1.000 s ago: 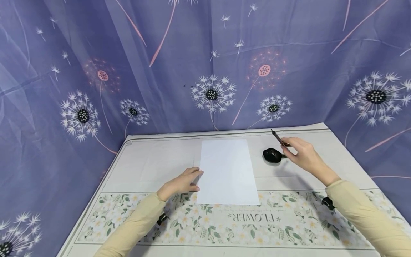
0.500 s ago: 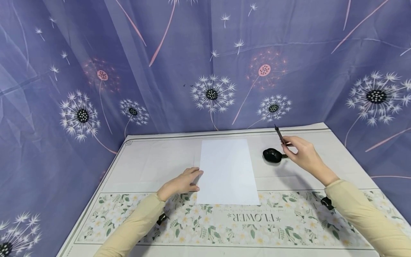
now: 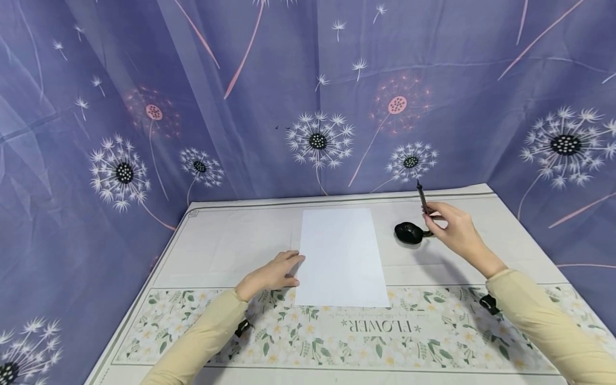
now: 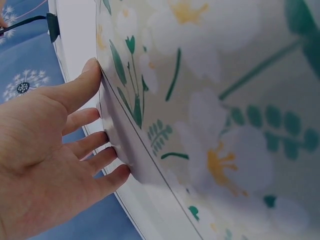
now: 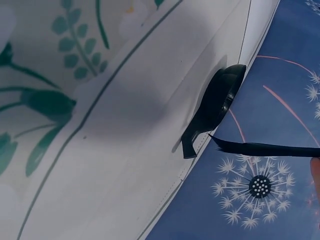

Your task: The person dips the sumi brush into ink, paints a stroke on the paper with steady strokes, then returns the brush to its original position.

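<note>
A white sheet of paper (image 3: 341,256) lies on the table in the head view. My left hand (image 3: 272,275) rests at its left edge, fingers loosely extended, and the left wrist view shows this left hand (image 4: 60,145) with spread fingers. My right hand (image 3: 454,230) pinches a dark writing brush (image 3: 422,199) above the table, right of the paper. In the right wrist view the pointed bristles of the brush (image 5: 225,145) show. Just left of the right hand sits a small black dish (image 3: 408,232) with a short handle, also visible as a black dish (image 5: 220,97) in that wrist view.
The white table cover (image 3: 231,235) carries a flower-printed band (image 3: 366,342) along the front. A purple dandelion curtain (image 3: 240,133) hangs close behind the table and at both sides.
The brush has turned in my right hand, its upper end swinging to the right and higher. My left hand, the paper and the dish stay where they were.
</note>
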